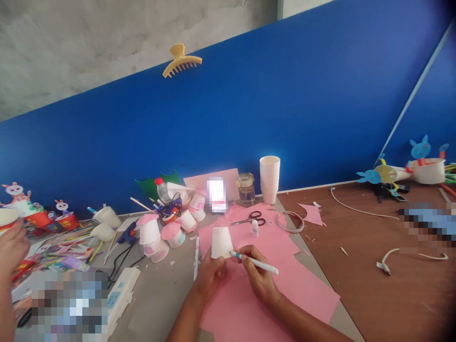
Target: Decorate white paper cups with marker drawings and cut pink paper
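Observation:
A white paper cup (221, 241), upside down, is held near its rim by my left hand (211, 273). My right hand (259, 275) grips a white marker (261, 265) with a blue tip end, and the tip is at the lower right side of the cup. Both hands are over a large sheet of pink paper (281, 289). Just beyond them lie scissors (251, 219) with dark handles and a small white bottle (255, 228). Another slim white pen (196, 259) rests left of my left hand.
A tall stack of paper cups (270, 178), a glass jar (245, 188) and a lit phone (216, 194) stand at the back. Cups with pink paper (149, 230), a glue gun (128, 231) and a power strip (123, 294) are to the left. Another person's hand (14, 251) shows far left.

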Motion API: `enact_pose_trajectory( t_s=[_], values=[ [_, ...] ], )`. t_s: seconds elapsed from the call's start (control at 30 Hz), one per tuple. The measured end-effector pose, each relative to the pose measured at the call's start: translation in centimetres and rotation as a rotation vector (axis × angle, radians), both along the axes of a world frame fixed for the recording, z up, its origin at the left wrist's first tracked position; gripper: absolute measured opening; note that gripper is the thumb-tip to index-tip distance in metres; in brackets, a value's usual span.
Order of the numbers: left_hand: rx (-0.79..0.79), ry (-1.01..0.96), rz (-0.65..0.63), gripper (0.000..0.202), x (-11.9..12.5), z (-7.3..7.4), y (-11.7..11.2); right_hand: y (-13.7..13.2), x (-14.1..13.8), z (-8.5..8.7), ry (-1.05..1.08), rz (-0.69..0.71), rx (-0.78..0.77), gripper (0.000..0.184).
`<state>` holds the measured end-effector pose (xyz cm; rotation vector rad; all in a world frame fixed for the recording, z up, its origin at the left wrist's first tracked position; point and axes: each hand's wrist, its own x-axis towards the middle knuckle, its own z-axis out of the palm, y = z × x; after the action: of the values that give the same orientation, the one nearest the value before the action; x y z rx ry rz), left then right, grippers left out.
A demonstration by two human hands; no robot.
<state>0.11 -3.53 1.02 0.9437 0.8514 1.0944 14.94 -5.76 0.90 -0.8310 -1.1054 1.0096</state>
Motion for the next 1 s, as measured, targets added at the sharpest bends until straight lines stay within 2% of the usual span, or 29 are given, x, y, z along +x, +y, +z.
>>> enact_pose_trajectory(
  t_s=[0.1,0.2,0.37,0.6,0.83,1.0],
  values=[
    [0.005,-0.011,-0.029,0.033,-0.07,-0.10,0.00,0.05,-0.01,0.18,0.069,-0.034,-0.049,0.023],
    [0.009,-0.024,-0.034,0.034,-0.09,-0.15,-0.02,0.06,0.04,0.22,0.120,-0.007,-0.056,0.020],
    [0.020,-0.018,-0.030,0.030,-0.10,-0.24,0.06,0.07,-0.03,0.08,0.103,0.036,-0.026,0.022],
    [-0.018,-0.045,-0.035,0.034,-0.04,-0.05,0.03,0.13,-0.03,0.39,0.123,-0.029,-0.096,0.019],
    [-0.039,-0.071,-0.035,0.034,-0.12,0.11,-0.14,0.15,0.20,0.46,0.094,-0.010,-0.065,0.019],
    [-0.054,-0.097,-0.045,0.030,-0.22,-0.08,-0.05,0.38,-0.02,0.04,0.151,-0.031,-0.113,0.023]
  ],
)
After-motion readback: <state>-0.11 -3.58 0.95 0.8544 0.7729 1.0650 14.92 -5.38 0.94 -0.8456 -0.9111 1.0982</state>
